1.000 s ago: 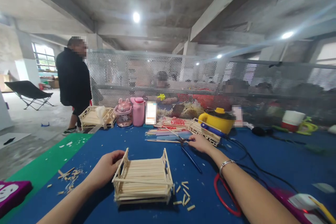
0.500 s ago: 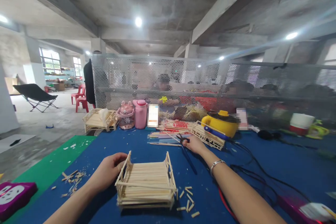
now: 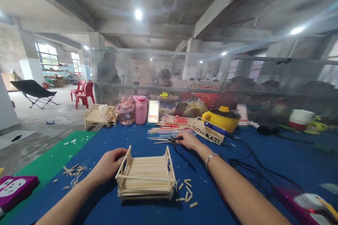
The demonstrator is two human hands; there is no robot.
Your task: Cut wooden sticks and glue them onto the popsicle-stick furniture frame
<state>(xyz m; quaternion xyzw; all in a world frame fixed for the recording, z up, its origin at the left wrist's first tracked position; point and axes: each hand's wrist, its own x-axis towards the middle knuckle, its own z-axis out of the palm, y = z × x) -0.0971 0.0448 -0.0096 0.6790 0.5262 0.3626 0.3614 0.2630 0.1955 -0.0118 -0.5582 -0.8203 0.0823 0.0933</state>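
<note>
A small bed-shaped frame of pale wooden sticks (image 3: 148,175) stands upright in front of me. My left hand (image 3: 112,161) is at its left side, thumb and fingers closed on the corner post; some fingertips are hidden behind it. Farther forward, my right hand (image 3: 188,140) has its fingers closed at the head of a pair of pliers (image 3: 183,154) with dark blue handles pointing back toward me. Just left of the pliers' jaws lie loose thin sticks (image 3: 160,140). Short cut stick pieces (image 3: 187,195) are scattered right of the frame.
Wood scraps (image 3: 74,172) lie at left. Along the back are another stick model (image 3: 100,116), a pink jug (image 3: 141,110), a phone-like screen (image 3: 153,111), stick bundles, a third stick model (image 3: 207,132) and a yellow pot (image 3: 223,119). Black cables (image 3: 253,165) cross the right; purple power strips sit on both sides.
My right hand has shifted left, and the pliers' head has swung left with it. The left hand stays at the stick frame. The view has tilted slightly.
</note>
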